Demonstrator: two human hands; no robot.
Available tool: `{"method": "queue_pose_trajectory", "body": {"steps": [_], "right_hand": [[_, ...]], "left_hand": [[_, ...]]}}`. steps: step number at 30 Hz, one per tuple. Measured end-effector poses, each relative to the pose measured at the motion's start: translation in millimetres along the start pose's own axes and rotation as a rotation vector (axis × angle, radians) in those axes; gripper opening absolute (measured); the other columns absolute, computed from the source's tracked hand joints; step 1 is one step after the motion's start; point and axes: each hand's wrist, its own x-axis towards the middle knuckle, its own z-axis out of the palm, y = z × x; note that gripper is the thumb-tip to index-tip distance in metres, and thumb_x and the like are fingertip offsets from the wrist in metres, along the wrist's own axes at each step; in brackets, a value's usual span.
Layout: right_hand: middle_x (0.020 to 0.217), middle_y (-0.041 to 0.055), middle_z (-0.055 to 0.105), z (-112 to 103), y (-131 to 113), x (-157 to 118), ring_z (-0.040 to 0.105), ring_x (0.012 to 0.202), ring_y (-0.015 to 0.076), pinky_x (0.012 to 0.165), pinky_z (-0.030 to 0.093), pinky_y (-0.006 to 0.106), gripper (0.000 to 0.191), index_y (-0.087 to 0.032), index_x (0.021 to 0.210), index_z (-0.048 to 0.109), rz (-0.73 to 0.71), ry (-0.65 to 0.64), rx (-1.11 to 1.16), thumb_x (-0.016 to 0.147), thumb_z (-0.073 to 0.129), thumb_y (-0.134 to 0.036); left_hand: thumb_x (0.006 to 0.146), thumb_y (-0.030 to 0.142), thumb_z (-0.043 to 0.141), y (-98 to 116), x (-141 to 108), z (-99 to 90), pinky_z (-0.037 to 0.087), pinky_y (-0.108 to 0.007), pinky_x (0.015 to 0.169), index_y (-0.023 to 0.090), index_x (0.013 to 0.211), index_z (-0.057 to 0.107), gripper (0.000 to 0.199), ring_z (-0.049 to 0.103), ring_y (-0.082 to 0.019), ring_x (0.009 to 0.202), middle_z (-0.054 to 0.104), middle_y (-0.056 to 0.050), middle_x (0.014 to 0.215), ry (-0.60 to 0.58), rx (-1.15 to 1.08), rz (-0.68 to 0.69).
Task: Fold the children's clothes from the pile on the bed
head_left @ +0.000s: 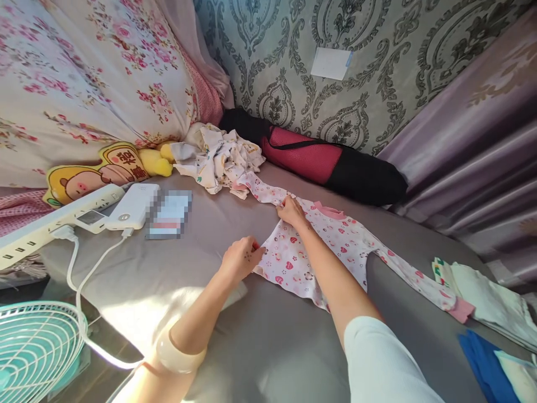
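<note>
A long-sleeved child's shirt, white-pink with red hearts and small flowers, lies spread on the grey bed sheet. Its pink collar points to the wall, and both sleeves stretch out sideways. My left hand pinches the lower left corner of the hem between thumb and fingers. Farther up, my right hand is closed on the shirt near the left armpit, where the sleeve begins. My right forearm crosses over the middle of the shirt and hides part of it.
Crumpled clothes lie beyond the left sleeve, beside a black and red bag along the wall. Folded clothes sit at right. A power strip, white power bank, blurred flat object and fan are at left.
</note>
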Motion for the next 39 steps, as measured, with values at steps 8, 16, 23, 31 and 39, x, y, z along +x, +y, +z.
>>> {"method": "queue_pose_trajectory", "body": {"steps": [8, 16, 23, 31, 39], "right_hand": [[0.122, 0.0146, 0.057, 19, -3, -12, 0.060, 0.107, 0.0258, 0.089, 0.045, 0.037, 0.027, -0.017, 0.116, 0.052, 0.036, 0.133, -0.038, 0.097, 0.035, -0.025], [0.132, 0.0110, 0.055, 8, 9, -25, 0.056, 0.118, 0.0207, 0.100, 0.042, 0.033, 0.040, -0.020, 0.127, 0.052, -0.038, 0.006, 0.151, 0.099, 0.035, -0.043], [0.158, 0.0154, 0.029, -13, 66, -125, 0.024, 0.146, 0.0217, 0.117, 0.022, 0.036, 0.058, -0.010, 0.151, 0.030, -0.186, -0.022, 0.122, 0.098, 0.031, -0.034], [0.163, 0.0123, 0.014, -11, 117, -225, 0.008, 0.150, 0.0260, 0.120, 0.007, 0.049, 0.065, -0.014, 0.154, 0.024, -0.009, -0.082, -0.114, 0.100, 0.024, -0.048], [0.161, 0.0113, 0.017, -31, 157, -260, 0.012, 0.150, 0.0238, 0.121, 0.008, 0.049, 0.065, -0.011, 0.155, 0.024, 0.083, -0.072, -0.192, 0.099, 0.022, -0.046]], "left_hand": [[0.073, 0.032, 0.054, -16, 5, -11.1, 0.034, -0.025, 0.053, 0.020, 0.079, 0.064, 0.017, 0.059, -0.017, 0.067, 0.066, -0.002, 0.073, -0.095, -0.001, 0.031], [0.080, 0.032, 0.049, -9, -7, -16.8, 0.038, -0.026, 0.057, 0.022, 0.085, 0.061, 0.016, 0.062, -0.019, 0.074, 0.069, -0.004, 0.081, 0.004, 0.281, 0.026], [0.098, 0.033, 0.028, 11, -5, 19.1, 0.039, -0.038, 0.105, 0.013, 0.128, 0.053, 0.044, 0.047, -0.026, 0.129, 0.054, -0.016, 0.137, 0.225, 0.463, 0.598], [0.098, 0.055, 0.027, 18, -6, 57.0, 0.014, -0.050, 0.119, 0.017, 0.152, 0.030, 0.067, 0.013, -0.032, 0.149, 0.018, -0.016, 0.161, -0.048, 0.641, 0.576], [0.097, 0.056, 0.030, 16, -3, 41.3, 0.016, -0.058, 0.116, 0.020, 0.151, 0.032, 0.065, 0.019, -0.032, 0.148, 0.023, -0.014, 0.160, -0.083, 0.690, 0.501]]}}
